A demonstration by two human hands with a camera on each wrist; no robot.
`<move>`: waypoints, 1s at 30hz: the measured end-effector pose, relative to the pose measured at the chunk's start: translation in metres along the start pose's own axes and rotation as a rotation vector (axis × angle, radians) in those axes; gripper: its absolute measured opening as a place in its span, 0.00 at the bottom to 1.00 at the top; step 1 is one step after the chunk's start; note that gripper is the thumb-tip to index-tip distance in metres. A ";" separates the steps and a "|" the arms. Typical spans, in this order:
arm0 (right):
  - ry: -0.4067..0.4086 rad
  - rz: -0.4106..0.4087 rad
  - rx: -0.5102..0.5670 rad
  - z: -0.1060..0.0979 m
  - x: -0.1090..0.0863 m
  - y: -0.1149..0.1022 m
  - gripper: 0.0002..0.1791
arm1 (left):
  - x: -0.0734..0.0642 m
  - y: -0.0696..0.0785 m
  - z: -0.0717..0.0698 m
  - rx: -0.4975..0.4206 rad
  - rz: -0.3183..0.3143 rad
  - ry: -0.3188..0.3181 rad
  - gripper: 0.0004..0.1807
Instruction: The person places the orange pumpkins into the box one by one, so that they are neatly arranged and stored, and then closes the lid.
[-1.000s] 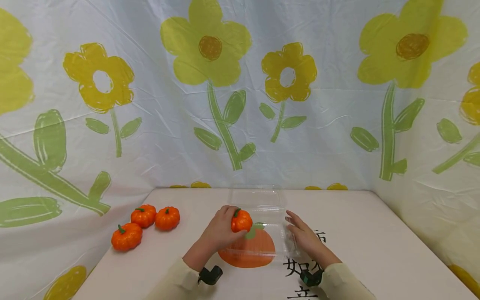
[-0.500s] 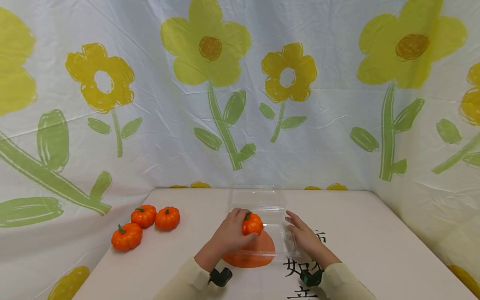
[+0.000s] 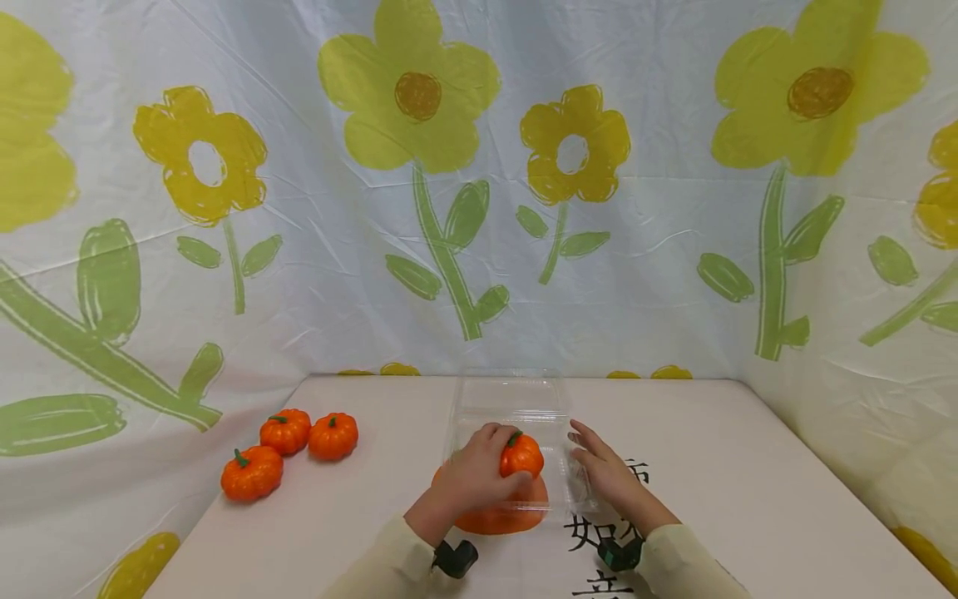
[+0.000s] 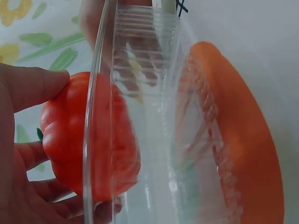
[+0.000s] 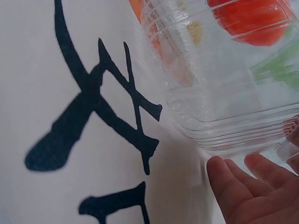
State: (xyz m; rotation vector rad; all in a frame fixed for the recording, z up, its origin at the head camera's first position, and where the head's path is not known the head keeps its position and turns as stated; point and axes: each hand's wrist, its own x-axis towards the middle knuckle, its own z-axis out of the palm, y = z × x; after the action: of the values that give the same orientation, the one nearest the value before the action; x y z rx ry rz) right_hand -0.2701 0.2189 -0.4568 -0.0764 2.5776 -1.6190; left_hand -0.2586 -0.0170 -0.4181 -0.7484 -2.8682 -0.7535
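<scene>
Left hand (image 3: 479, 474) holds an orange pumpkin (image 3: 524, 457), fingers and thumb curled round it, stem toward the palm; roundish, no clear long axis. Key relation: clear container (image 3: 561, 474) lies directly beneath this hand, the pumpkin's lower part seen through its wall, below rim level. Right hand (image 3: 609, 476), loosely spread, at the container's right side; firm contact unclear. Open lid (image 3: 512, 393) beyond both hands.

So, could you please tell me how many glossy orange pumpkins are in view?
4: one pumpkin in the left hand, at the clear container; three on the table's left side: the nearest, one behind it, one rightmost.
</scene>
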 end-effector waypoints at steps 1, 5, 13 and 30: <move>0.001 0.000 -0.001 0.000 0.000 0.000 0.31 | 0.000 0.001 0.001 0.001 0.008 -0.002 0.31; 0.001 0.003 -0.024 0.000 0.000 0.001 0.31 | 0.003 0.003 0.004 -0.023 0.047 -0.015 0.29; 0.006 -0.006 -0.019 0.000 0.002 0.002 0.31 | 0.007 0.009 0.008 -0.074 0.063 -0.058 0.29; 0.016 -0.015 -0.041 0.000 0.002 0.002 0.30 | 0.018 0.022 0.015 -0.050 0.038 -0.178 0.32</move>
State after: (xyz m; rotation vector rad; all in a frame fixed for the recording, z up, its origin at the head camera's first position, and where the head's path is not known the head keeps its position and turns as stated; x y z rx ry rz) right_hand -0.2716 0.2194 -0.4587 -0.0864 2.6287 -1.5777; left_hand -0.2636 0.0149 -0.4178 -0.9186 -2.9914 -0.7951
